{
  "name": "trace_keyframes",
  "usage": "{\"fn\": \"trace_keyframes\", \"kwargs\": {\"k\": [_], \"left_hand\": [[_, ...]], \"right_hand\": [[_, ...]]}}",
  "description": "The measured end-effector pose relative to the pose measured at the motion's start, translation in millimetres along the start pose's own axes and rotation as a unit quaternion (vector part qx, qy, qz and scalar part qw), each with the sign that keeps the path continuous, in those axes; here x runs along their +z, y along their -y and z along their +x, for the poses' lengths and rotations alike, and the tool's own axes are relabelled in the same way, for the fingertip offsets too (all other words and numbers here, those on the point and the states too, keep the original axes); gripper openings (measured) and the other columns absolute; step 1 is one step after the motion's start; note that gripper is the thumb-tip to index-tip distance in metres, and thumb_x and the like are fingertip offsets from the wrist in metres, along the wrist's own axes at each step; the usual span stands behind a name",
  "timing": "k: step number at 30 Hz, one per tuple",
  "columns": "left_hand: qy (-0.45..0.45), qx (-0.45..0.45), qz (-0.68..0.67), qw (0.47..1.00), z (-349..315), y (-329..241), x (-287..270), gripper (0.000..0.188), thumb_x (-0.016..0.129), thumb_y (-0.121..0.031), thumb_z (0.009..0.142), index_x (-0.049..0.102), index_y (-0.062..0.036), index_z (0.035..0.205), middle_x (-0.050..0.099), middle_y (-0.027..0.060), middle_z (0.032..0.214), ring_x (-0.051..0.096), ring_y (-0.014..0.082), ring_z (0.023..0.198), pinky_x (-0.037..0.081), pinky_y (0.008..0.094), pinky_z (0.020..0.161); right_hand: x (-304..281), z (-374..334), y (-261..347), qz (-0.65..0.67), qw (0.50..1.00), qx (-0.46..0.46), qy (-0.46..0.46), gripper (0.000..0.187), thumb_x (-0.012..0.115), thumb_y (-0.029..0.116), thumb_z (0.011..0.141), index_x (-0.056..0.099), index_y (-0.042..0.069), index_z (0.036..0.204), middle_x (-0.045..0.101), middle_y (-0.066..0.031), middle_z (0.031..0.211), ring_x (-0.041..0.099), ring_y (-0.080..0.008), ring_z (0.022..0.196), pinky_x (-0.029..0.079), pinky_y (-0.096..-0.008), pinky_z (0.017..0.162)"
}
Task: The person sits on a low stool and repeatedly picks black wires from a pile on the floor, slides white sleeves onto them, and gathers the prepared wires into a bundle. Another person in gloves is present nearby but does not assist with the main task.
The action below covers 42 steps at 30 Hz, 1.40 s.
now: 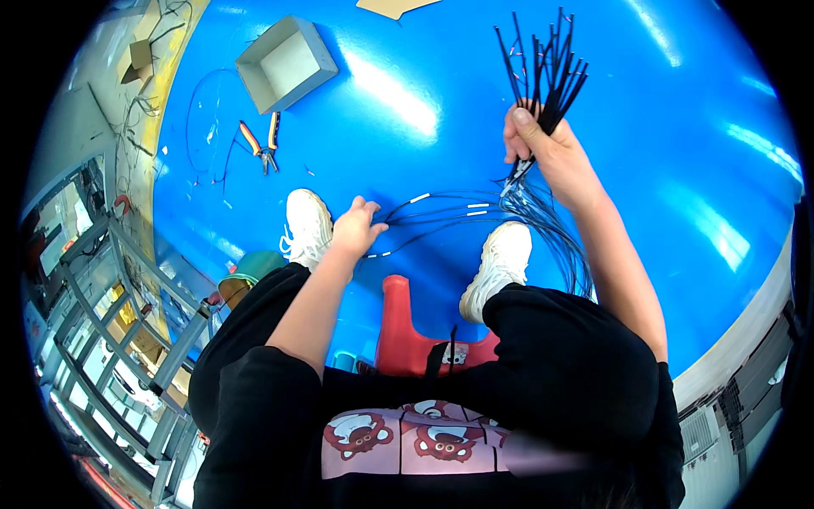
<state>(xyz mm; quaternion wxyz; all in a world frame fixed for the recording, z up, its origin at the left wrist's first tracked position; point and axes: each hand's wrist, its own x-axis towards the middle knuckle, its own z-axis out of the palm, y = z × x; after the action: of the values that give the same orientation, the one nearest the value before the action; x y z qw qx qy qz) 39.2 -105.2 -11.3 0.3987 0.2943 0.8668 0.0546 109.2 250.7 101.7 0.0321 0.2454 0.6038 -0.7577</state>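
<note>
My right hand is raised at the upper right, closed around a bundle of black cables. Their stiff ends fan out above the fist. Below it, thin dark wires hang in loops toward my right knee. Several strands with white label sleeves run left across the floor to my left hand. That hand is low between my shoes, its fingers curled and closed on the strands; the exact grip is partly hidden.
On the blue floor stand a grey open box and cutting pliers with orange-and-cream handles, near a loose thin wire. A red plastic stool is beneath me. Metal racking and a green bucket are at left.
</note>
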Motion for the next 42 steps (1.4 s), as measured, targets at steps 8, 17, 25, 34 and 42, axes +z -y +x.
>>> {"fn": "trace_keyframes", "kwargs": {"k": [8, 17, 25, 34, 42], "left_hand": [[0.000, 0.021, 0.236, 0.971, -1, 29, 42, 0.015, 0.064, -0.010, 0.079, 0.058, -0.0056, 0.092, 0.052, 0.0114, 0.107, 0.066, 0.0246, 0.083, 0.056, 0.0382, 0.065], [0.033, 0.090, 0.155, 0.983, 6, 45, 39, 0.013, 0.060, -0.015, 0.086, 0.055, -0.0054, 0.092, 0.056, 0.0136, 0.105, 0.066, 0.0314, 0.083, 0.054, 0.0441, 0.068], [0.074, 0.224, 0.161, 0.958, 56, 21, -76, 0.011, 0.060, -0.017, 0.087, 0.060, -0.0087, 0.094, 0.065, 0.0117, 0.093, 0.065, 0.0325, 0.086, 0.052, 0.0432, 0.069], [-0.011, 0.384, 0.211, 0.899, 40, -135, -224, 0.010, 0.060, -0.010, 0.081, 0.065, -0.0070, 0.089, 0.062, 0.0097, 0.090, 0.065, 0.0278, 0.086, 0.053, 0.0387, 0.068], [-0.066, 0.329, 0.132, 0.933, 55, -157, -236, 0.015, 0.065, -0.016, 0.083, 0.064, -0.0095, 0.097, 0.065, 0.0081, 0.091, 0.065, 0.0297, 0.086, 0.052, 0.0386, 0.070]], "right_hand": [[2, -1, 6, -0.013, 1.000, 0.020, -0.014, 0.038, 0.046, 0.036, 0.102, 0.059, 0.006, 0.083, 0.044, 0.0026, 0.061, 0.047, -0.0100, 0.061, 0.040, -0.0264, 0.058], [1, 4, 5, -0.009, 0.999, 0.042, -0.003, 0.033, 0.047, 0.034, 0.102, 0.055, 0.007, 0.084, 0.037, 0.0044, 0.061, 0.038, -0.0091, 0.060, 0.034, -0.0251, 0.058], [23, 11, 5, -0.097, 0.994, 0.043, 0.030, 0.026, 0.053, 0.030, 0.099, 0.064, 0.007, 0.096, 0.045, 0.0054, 0.066, 0.040, -0.0054, 0.061, 0.035, -0.0242, 0.056], [45, 19, -20, -0.125, 0.979, 0.101, 0.122, 0.036, 0.050, 0.033, 0.101, 0.067, 0.004, 0.115, 0.069, -0.0078, 0.104, 0.062, -0.0174, 0.100, 0.047, -0.0338, 0.089], [33, 12, -6, 0.088, 0.985, 0.075, 0.129, 0.034, 0.051, 0.034, 0.100, 0.067, 0.004, 0.098, 0.050, 0.0025, 0.070, 0.048, -0.0101, 0.066, 0.042, -0.0264, 0.061]]}}
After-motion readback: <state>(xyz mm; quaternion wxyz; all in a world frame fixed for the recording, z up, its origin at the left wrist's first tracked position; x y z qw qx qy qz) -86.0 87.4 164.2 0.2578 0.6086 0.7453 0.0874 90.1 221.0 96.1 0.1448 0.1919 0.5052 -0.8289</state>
